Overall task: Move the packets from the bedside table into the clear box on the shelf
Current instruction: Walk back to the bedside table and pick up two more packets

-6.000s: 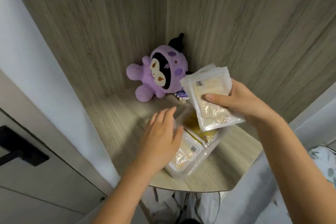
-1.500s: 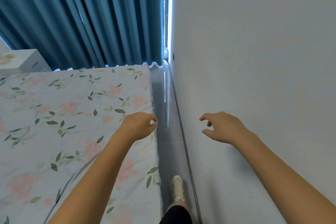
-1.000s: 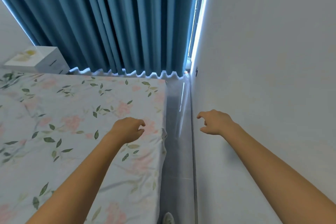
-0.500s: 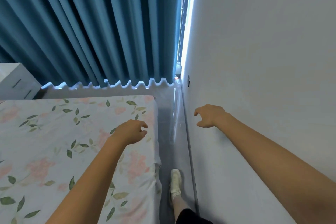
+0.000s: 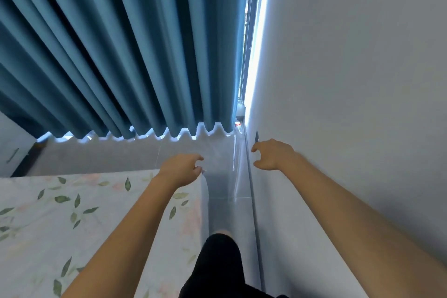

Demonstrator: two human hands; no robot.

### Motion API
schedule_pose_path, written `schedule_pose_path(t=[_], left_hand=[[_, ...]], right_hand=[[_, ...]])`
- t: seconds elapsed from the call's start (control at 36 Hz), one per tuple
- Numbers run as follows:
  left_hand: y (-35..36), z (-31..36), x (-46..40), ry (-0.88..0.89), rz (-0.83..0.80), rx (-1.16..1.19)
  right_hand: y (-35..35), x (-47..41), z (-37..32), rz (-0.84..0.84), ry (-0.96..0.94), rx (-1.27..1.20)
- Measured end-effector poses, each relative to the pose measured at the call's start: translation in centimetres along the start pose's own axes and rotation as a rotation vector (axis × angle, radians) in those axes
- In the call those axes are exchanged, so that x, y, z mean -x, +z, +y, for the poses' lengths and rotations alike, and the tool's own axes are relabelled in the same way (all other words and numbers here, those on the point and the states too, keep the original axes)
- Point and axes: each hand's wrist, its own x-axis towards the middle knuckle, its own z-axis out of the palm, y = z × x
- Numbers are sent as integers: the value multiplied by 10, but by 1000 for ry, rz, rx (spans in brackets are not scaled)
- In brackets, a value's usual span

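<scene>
No packets, clear box or shelf appear in this view. My left hand (image 5: 181,169) hangs over the far corner of the bed, fingers loosely curled and apart, holding nothing. My right hand (image 5: 272,155) is raised close to the white wall, fingers curled and spread, also holding nothing. A corner of the white bedside table (image 5: 13,150) shows at the far left edge; its top is out of sight.
A bed with a floral sheet (image 5: 79,220) fills the lower left. A narrow strip of grey floor (image 5: 227,176) runs between the bed and the white wall (image 5: 350,104). Blue curtains (image 5: 116,43) hang ahead. My knee in black (image 5: 220,256) is below.
The packets seen six seconds ago at the shelf are gone from my hands. I have moved forward along the aisle toward the curtain; the bed end is nearer and my knee has come forward.
</scene>
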Motion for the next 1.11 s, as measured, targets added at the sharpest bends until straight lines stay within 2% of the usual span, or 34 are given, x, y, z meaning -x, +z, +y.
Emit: schedule_pose_path(t=[0.17,0.33,0.47,0.64,0.75,0.86,1.11], left_hand=[[-16,-17,-81,-5,-81,19],[-65,-40,-194,5,21,-1],[-108,-70,-293,-50,65,24],[-155,-116,-390,-149,41,94],[-181,-139,-439,-210,5,131],[-204,-161,-483,-238,34,142],[-249,-257,-542,-451,73,192]], right_hand=[[-25,-71,6,-30,5,-45],[-60,-174,8,-32,-14,-45],[-120,-283,0,-9,-60,5],[-203,-405,-20,16,-130,80],[-242,-468,-37,-8,-173,96],[-266,-523,-59,-1,-262,80],[-328,-659,-158,-14,-487,198]])
